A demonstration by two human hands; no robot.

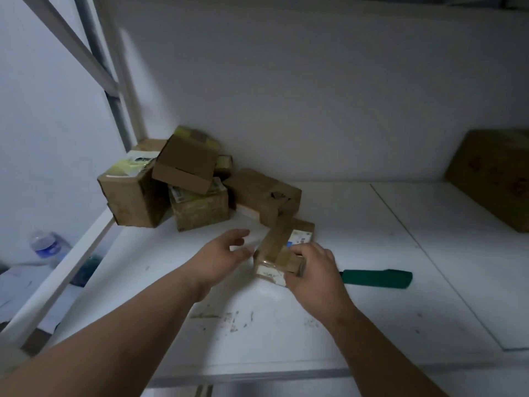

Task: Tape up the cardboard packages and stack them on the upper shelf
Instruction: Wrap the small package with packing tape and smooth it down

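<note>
Now, package: we see a small taped cardboard package (282, 252) lying on the white shelf (357, 224).
Right hand (312, 270): grips its near end.
Left hand (221, 253): fingers relaxed, just beside it, holding nothing.
Pile: taped boxes (183, 179) sit back-left.

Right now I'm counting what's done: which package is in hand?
The small taped package nearest the shelf's front, gripped by the right hand; the others sit piled in the back-left corner, untouched.

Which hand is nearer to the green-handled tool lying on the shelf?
The right hand. It grips the small taped package, just left of the green-handled tool. The left hand is open, on the far side of that package.
</note>
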